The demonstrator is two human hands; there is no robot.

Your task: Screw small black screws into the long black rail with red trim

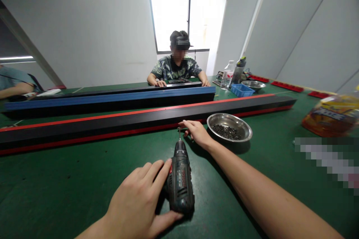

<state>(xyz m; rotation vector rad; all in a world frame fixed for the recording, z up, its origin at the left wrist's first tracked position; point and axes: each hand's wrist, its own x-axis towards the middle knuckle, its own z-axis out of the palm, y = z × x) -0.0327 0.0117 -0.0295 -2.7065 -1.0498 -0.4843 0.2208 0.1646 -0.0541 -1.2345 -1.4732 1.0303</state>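
My left hand (pixel 140 194) is closed around a black cordless drill (pixel 181 181), fingers along its left side and thumb behind it. The drill points away from me, its thin bit (pixel 180 134) reaching toward the long black bar with red edges (pixel 123 120). Close to the bit's tip is my right hand (pixel 198 132), its fingers bent together by the bar's near red edge. Whatever those fingers hold is too small to make out. Just right of that hand stands a round metal bowl (pixel 246 130) with many small dark screws (pixel 227 132) in it.
Beyond the bar lie blue-and-black bars (pixel 112 99). A person (pixel 179 67) sits across the green table (pixel 84 190), hands on another bar. At right are a bottle (pixel 227 75), a blue tray (pixel 242 90), another bowl (pixel 254 85), red pieces (pixel 287 86) and an orange-filled bag (pixel 331 115).
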